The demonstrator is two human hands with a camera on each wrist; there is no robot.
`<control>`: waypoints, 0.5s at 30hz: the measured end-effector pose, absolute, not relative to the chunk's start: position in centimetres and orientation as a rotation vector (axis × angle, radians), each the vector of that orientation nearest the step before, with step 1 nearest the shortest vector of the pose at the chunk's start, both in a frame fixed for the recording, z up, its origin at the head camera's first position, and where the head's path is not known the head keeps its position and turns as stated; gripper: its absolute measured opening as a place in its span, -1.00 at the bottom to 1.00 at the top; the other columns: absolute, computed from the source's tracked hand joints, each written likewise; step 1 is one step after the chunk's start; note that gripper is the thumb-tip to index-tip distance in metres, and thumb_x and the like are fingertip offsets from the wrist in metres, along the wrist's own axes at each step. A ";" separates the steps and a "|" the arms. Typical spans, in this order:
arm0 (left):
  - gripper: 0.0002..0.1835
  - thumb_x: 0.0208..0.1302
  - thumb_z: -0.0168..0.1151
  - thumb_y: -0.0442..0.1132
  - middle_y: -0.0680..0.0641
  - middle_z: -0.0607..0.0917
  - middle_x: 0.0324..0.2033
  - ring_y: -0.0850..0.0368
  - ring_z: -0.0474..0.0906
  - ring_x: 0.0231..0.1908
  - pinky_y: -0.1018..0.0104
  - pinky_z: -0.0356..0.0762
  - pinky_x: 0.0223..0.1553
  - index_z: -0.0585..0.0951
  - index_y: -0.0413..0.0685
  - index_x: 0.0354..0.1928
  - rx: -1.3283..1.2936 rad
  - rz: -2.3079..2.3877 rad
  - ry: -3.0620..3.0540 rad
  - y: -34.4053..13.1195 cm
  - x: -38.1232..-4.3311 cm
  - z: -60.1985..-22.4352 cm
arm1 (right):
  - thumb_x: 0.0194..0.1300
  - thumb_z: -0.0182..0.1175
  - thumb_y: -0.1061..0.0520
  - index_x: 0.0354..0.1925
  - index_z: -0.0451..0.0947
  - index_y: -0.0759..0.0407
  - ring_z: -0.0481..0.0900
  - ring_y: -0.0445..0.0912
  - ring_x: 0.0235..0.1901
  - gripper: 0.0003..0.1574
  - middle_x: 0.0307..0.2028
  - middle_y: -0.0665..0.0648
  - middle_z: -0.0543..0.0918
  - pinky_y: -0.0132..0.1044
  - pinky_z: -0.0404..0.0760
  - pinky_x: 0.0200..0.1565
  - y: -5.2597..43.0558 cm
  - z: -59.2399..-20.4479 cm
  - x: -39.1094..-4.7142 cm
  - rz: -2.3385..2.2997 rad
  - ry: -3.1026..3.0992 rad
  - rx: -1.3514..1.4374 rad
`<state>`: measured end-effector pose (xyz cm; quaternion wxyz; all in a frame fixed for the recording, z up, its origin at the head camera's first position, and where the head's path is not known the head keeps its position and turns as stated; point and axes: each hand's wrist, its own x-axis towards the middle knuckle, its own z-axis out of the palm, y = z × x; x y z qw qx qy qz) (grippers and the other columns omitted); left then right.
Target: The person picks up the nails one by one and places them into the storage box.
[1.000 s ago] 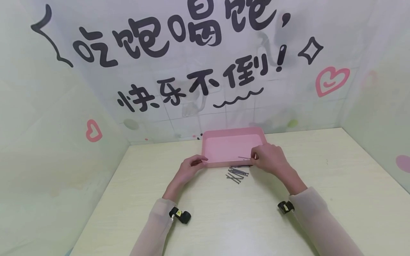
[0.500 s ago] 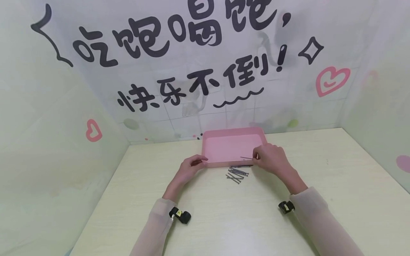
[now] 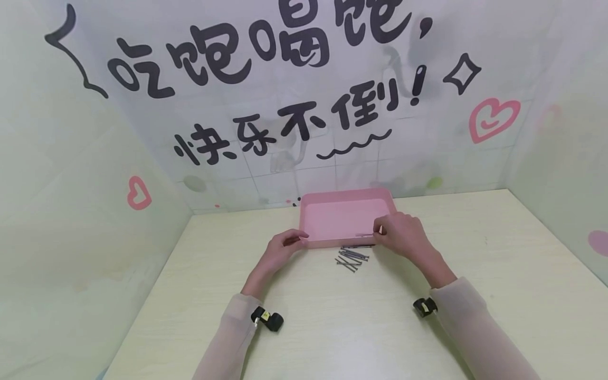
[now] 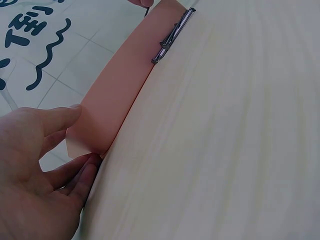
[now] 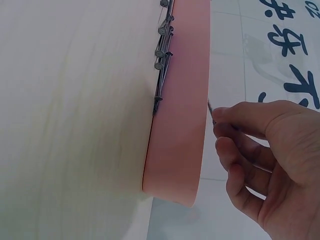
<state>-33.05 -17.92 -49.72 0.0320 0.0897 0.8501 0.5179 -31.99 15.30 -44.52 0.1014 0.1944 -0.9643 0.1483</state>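
A shallow pink tray (image 3: 328, 244) stands at the back of the table. My left hand (image 3: 280, 252) holds its near left corner; in the left wrist view the thumb lies at the rim and the other fingers sit low at the corner. Over the tray's near right part, my right hand (image 3: 402, 234) pinches a thin nail (image 5: 210, 107) between thumb and forefinger, most of it hidden in the right wrist view by the fingers and tray wall. Several loose nails (image 3: 350, 258) lie in a heap on the table against the tray's front wall.
The pale wooden table (image 3: 332, 327) meets a printed back wall (image 3: 266, 184) right behind the tray. Side walls close off the left and right. A small black camera sits on each wrist, the left camera (image 3: 267, 319) and the right camera (image 3: 424, 307).
My right hand has shifted very slightly right, and the nail's free end now sits lower, close to the tray floor. My left hand and the heap of nails have stayed put.
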 end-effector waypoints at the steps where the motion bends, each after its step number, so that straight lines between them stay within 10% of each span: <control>1: -0.77 0.44 0.30 -0.16 -0.04 0.75 0.04 0.09 0.63 0.08 0.09 0.51 0.25 0.73 0.05 0.08 0.276 1.594 2.619 -17.9 -33.1 -49.7 | 0.26 0.35 0.13 -0.34 0.75 0.03 0.55 -0.12 -0.52 -0.95 -0.50 -0.02 0.71 -0.18 0.47 -0.52 15.3 -44.5 -32.0 0.445 -2.843 0.575; 15: -0.76 0.44 0.30 -0.18 -0.05 0.76 0.04 0.10 0.64 0.06 0.15 0.51 0.22 0.73 0.04 0.08 0.282 1.595 2.625 -17.9 -33.1 -49.8 | 0.27 0.38 0.09 -0.34 0.75 0.01 0.53 -0.14 -0.50 -0.95 -0.50 -0.06 0.69 -0.23 0.43 -0.47 14.9 -44.0 -31.8 0.502 -2.882 0.594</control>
